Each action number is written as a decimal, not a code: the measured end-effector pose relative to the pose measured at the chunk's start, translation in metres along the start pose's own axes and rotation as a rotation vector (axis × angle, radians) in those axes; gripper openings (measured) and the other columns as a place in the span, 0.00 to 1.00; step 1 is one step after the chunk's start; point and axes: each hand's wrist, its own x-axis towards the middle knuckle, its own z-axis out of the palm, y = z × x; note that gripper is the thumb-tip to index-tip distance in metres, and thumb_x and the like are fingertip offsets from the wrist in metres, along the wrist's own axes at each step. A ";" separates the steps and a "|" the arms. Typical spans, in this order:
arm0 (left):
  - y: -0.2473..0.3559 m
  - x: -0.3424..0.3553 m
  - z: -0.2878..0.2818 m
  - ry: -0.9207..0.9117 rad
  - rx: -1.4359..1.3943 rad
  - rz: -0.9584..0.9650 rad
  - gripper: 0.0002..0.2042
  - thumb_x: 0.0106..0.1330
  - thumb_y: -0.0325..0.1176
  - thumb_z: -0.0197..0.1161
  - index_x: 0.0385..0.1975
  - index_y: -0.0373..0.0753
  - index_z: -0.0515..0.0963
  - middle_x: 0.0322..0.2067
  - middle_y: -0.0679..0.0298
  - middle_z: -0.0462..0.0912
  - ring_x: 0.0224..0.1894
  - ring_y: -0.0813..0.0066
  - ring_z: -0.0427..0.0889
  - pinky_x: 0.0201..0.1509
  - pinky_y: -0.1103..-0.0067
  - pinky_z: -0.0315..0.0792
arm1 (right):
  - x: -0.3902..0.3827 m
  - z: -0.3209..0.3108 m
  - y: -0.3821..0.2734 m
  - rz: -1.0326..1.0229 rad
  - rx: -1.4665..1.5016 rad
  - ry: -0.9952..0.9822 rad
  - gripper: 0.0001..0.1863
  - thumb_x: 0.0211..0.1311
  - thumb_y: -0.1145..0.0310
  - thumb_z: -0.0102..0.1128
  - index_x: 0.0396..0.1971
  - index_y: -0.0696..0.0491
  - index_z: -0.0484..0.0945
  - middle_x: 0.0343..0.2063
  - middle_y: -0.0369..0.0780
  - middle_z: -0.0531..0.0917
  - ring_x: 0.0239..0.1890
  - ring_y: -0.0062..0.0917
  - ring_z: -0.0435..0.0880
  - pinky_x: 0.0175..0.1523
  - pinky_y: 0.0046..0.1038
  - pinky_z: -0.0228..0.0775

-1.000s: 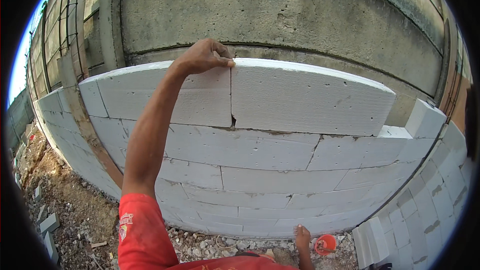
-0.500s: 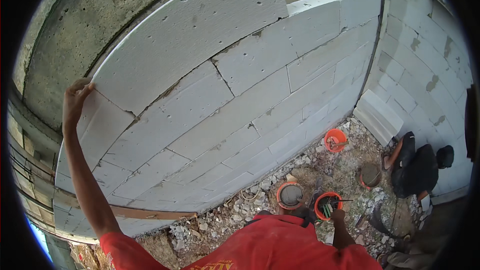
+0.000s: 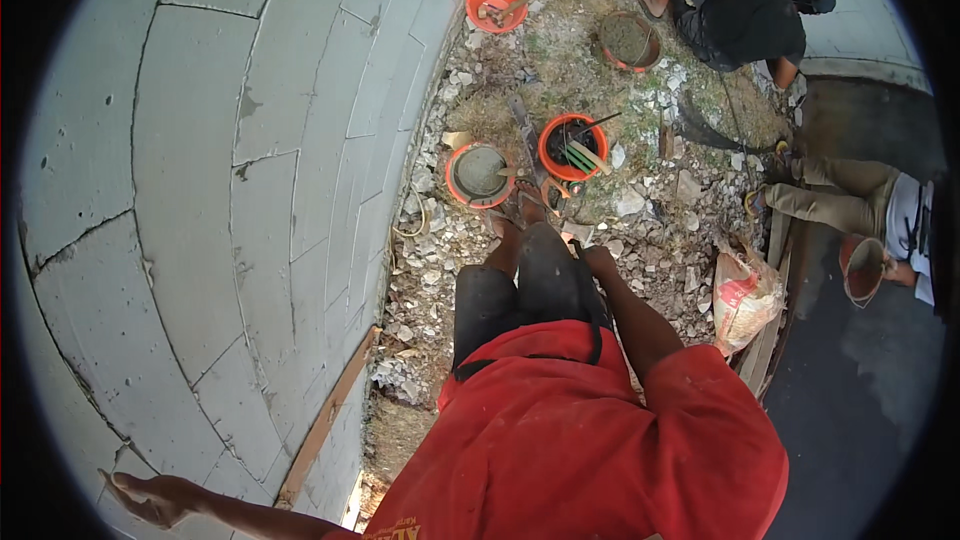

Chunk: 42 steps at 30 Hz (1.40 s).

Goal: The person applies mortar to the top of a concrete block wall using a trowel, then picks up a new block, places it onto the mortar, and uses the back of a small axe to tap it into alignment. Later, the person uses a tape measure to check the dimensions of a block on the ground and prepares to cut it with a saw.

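"Rubble (image 3: 690, 190) covers the ground from twelve round to four o'clock, and a block wall (image 3: 185, 190) curves up from seven to eleven. Where are the hands?"

"Left hand (image 3: 155, 502) toward eight o'clock, by the wall. Its fingers are spread and grasp nothing; I can't tell whether they touch the blocks. Right hand (image 3: 598, 260) hangs at three, just off centre, beside the thigh. Whether it's clenched on something, I can't tell."

"And the pale blocks (image 3: 130, 325) themselves?"

"Set in the wall, nearest the left hand, with a wooden plank (image 3: 330, 415) leaning there at seven."

"How would one handle?"

"Stiff, and probably light for its bulk, judging by the pores. Corners likely chip, and dust could make the faces slick. I'd take a loose one by both ends, palms flat, keeping fingertips off the edges."

"What's close by?"

"Mortar bucket (image 3: 470, 202) at twelve, tool bucket (image 3: 552, 168) between one and two. One co-worker (image 3: 745, 20) crouches farther out between one and two; another (image 3: 835, 202) holds a pail (image 3: 858, 275) at three."
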 end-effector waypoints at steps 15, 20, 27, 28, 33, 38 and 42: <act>0.198 -0.635 0.061 -2.292 -0.536 0.031 0.40 0.61 0.52 0.67 0.68 0.33 0.61 0.69 0.41 0.56 0.70 0.41 0.57 0.69 0.59 0.61 | 0.052 0.134 0.075 1.171 0.582 0.014 0.24 0.56 0.49 0.61 0.41 0.55 0.83 0.46 0.51 0.84 0.54 0.44 0.81 0.59 0.40 0.72; 0.222 -0.641 0.111 -2.235 -0.404 0.085 0.36 0.61 0.46 0.68 0.66 0.35 0.63 0.65 0.41 0.61 0.67 0.41 0.62 0.69 0.60 0.60 | 0.059 0.267 0.114 1.080 0.756 -0.113 0.32 0.46 0.46 0.73 0.45 0.55 0.80 0.45 0.51 0.84 0.51 0.46 0.82 0.57 0.40 0.73; 0.216 -0.652 0.183 -2.028 -0.376 0.106 0.31 0.55 0.41 0.73 0.60 0.39 0.72 0.62 0.45 0.66 0.64 0.48 0.67 0.67 0.63 0.64 | 0.159 0.350 0.129 1.146 0.643 0.306 0.39 0.41 0.50 0.77 0.48 0.59 0.68 0.40 0.53 0.81 0.46 0.50 0.81 0.50 0.46 0.72; 0.210 -0.643 0.191 -1.985 -0.315 0.123 0.31 0.55 0.41 0.73 0.60 0.39 0.72 0.62 0.45 0.66 0.64 0.48 0.67 0.67 0.63 0.64 | 0.176 0.346 0.097 1.143 0.612 0.340 0.33 0.44 0.53 0.73 0.44 0.58 0.69 0.39 0.53 0.81 0.46 0.51 0.81 0.50 0.47 0.72; 0.227 -0.644 0.187 -2.008 -0.391 0.088 0.32 0.56 0.42 0.73 0.60 0.39 0.72 0.60 0.47 0.69 0.62 0.46 0.69 0.66 0.62 0.66 | 0.109 0.278 0.104 0.967 0.897 0.344 0.27 0.46 0.57 0.69 0.42 0.57 0.71 0.36 0.53 0.81 0.42 0.51 0.81 0.46 0.46 0.72; 0.221 -0.617 0.137 -1.954 -0.414 0.090 0.32 0.60 0.51 0.67 0.60 0.38 0.71 0.58 0.44 0.71 0.60 0.42 0.72 0.63 0.57 0.67 | 0.016 0.165 0.059 1.003 0.945 0.476 0.25 0.47 0.59 0.73 0.35 0.58 0.70 0.31 0.47 0.79 0.34 0.38 0.80 0.41 0.42 0.70; 0.214 -0.560 0.093 -1.741 -0.868 0.175 0.30 0.65 0.52 0.61 0.60 0.37 0.71 0.56 0.42 0.74 0.59 0.43 0.73 0.62 0.58 0.68 | -0.040 0.023 0.034 0.583 0.822 0.586 0.22 0.56 0.68 0.69 0.48 0.59 0.72 0.37 0.44 0.80 0.35 0.32 0.82 0.40 0.36 0.74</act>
